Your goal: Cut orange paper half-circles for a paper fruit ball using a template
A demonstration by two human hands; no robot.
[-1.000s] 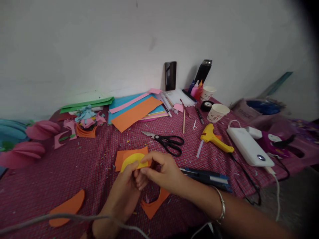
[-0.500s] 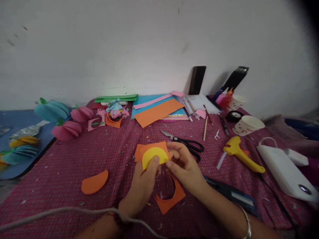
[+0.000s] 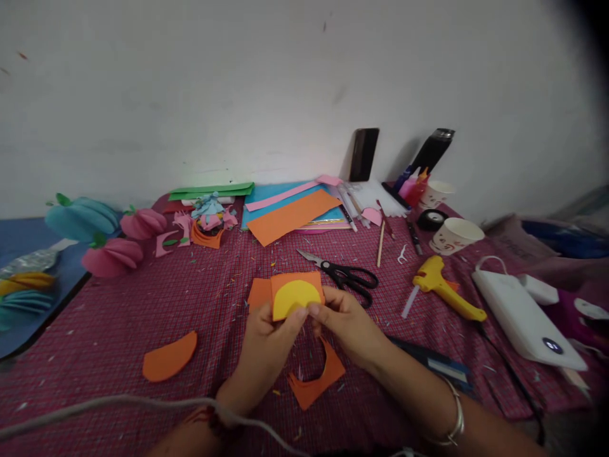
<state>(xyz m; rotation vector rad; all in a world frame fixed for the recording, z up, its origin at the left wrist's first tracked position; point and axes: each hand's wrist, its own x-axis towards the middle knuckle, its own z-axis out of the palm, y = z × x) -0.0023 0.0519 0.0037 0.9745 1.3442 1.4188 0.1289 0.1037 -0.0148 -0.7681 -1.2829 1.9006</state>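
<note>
A yellow paper semicircle (image 3: 294,297) lies against a folded orange paper piece (image 3: 285,284), both held up over the red checked cloth (image 3: 143,304). My left hand (image 3: 269,346) pinches them from below with thumb and fingers closed. From the right, my right hand (image 3: 345,320) grips the same papers at their lower edge. Under my hands lies an orange offcut with a curved notch (image 3: 314,381). An orange half-round cutout (image 3: 169,357) rests to the left.
Black scissors (image 3: 345,274), a yellow glue gun (image 3: 445,289), a white power bank (image 3: 523,311), paper cups (image 3: 454,235), pencils and coloured paper sheets (image 3: 290,212) lie behind and right. Pink and blue paper fruits (image 3: 114,251) sit at the left. A blue cutter (image 3: 438,365) lies by my right forearm.
The view swung left, bringing the paper fruits into sight. My hands turned the yellow semicircle upright against the orange piece and kept hold of both.
</note>
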